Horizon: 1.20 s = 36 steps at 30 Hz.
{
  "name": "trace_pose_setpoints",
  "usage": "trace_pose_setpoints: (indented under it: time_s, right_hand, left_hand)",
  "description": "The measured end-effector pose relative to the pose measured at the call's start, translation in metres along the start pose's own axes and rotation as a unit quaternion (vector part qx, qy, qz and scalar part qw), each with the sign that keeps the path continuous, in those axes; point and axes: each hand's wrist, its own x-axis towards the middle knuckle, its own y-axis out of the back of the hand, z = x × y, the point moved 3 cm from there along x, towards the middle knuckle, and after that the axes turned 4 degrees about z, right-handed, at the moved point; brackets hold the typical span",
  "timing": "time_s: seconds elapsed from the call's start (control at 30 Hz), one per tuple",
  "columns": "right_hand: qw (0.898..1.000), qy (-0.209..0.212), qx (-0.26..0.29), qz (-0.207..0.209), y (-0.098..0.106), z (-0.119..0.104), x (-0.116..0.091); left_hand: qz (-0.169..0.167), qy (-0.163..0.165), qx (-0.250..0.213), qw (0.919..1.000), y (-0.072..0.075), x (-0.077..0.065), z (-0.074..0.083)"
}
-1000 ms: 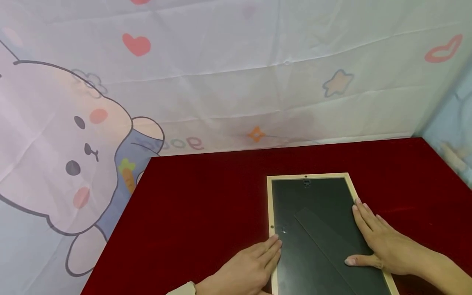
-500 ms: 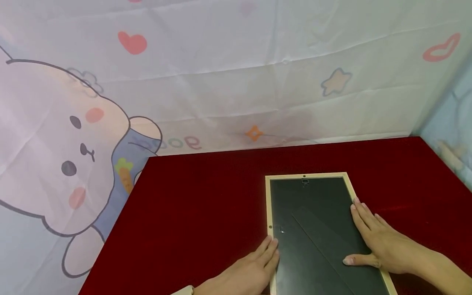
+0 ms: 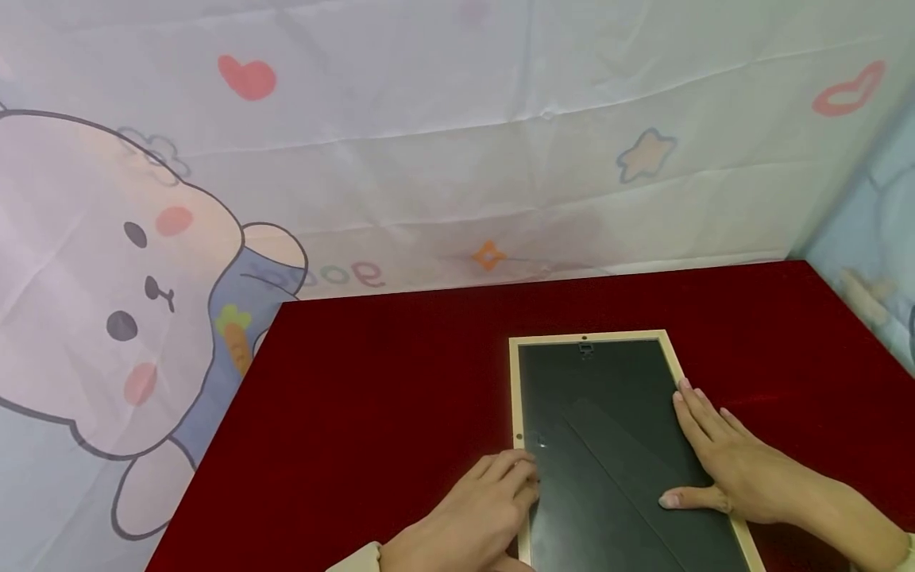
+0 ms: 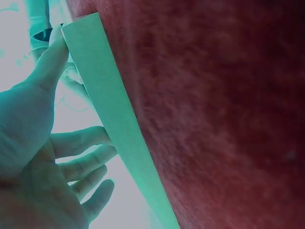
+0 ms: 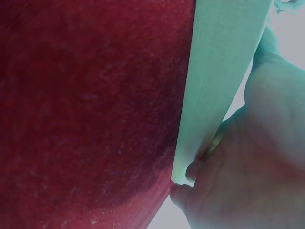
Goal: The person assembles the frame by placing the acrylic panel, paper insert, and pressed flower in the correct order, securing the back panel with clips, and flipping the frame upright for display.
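Observation:
A picture frame point(image 3: 593, 445) lies back side up, with a pale wood rim and a dark backing board. A fold-out stand point(image 3: 622, 477) lies flat against the backing, and a small metal hanger point(image 3: 586, 348) sits near the far end. My left hand point(image 3: 479, 508) touches the left rim with slightly bent fingertips; in the left wrist view its thumb point(image 4: 52, 59) reaches the near corner of the rim point(image 4: 109, 95). Along the right rim my right hand point(image 3: 743, 469) rests with straight fingers, its thumb point(image 3: 686, 498) spread onto the backing. The frame's near end is cut off in the head view.
Dark red cloth point(image 3: 372, 397) covers the table under the frame. Behind the table's far edge hangs a pale printed curtain point(image 3: 429, 159) with a cartoon bear point(image 3: 86, 278), and another printed sheet point(image 3: 872, 238) hangs at the right.
The left hand's fingers have bent from nearly straight at the left rim. My right hand stays at the right rim. The head view has shifted slightly, and the frame appears a little further left.

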Motion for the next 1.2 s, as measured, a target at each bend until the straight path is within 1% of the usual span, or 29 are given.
trace_pose_setpoints:
  time_s: [0.2, 0.37, 0.5, 0.57, 0.7, 0.77, 0.93, 1.03, 1.2]
  right_hand:
    - [1.0, 0.0, -0.003, -0.003, 0.0, -0.002, 0.003]
    - [1.0, 0.002, 0.004, -0.004, 0.002, -0.003, 0.004]
    - [1.0, -0.002, 0.006, -0.006, 0.002, -0.003, 0.003]
    - [1.0, -0.006, 0.01, -0.008, 0.002, -0.002, 0.002]
    - [1.0, -0.011, 0.017, -0.015, 0.001, -0.002, 0.001]
    - [1.0, -0.012, 0.017, -0.017, 0.001, -0.002, 0.001]
    - [1.0, -0.013, 0.013, -0.017, 0.002, -0.002, 0.002]
    - [1.0, -0.012, 0.009, -0.015, 0.003, -0.002, 0.002]
    - [1.0, -0.011, 0.006, -0.014, 0.003, -0.002, 0.002]
  left_hand:
    - [0.012, 0.003, 0.011, 0.9999, 0.004, -0.003, 0.001]
    - [0.013, -0.001, 0.053, 0.9985, 0.007, -0.005, 0.003]
    - [0.025, -0.008, 0.076, 0.9968, 0.008, -0.005, 0.005]
    - [0.022, -0.012, 0.076, 0.9968, 0.008, -0.003, 0.005]
    - [0.002, -0.021, 0.07, 0.9973, 0.009, 0.002, 0.003]
    - [-0.001, -0.027, 0.068, 0.9973, 0.01, 0.005, 0.001]
    - [0.004, -0.039, 0.062, 0.9973, 0.01, 0.012, -0.002]
    - [0.005, -0.04, 0.055, 0.9977, 0.009, 0.015, -0.003]
    - [0.01, -0.034, 0.044, 0.9984, 0.009, 0.015, -0.002]
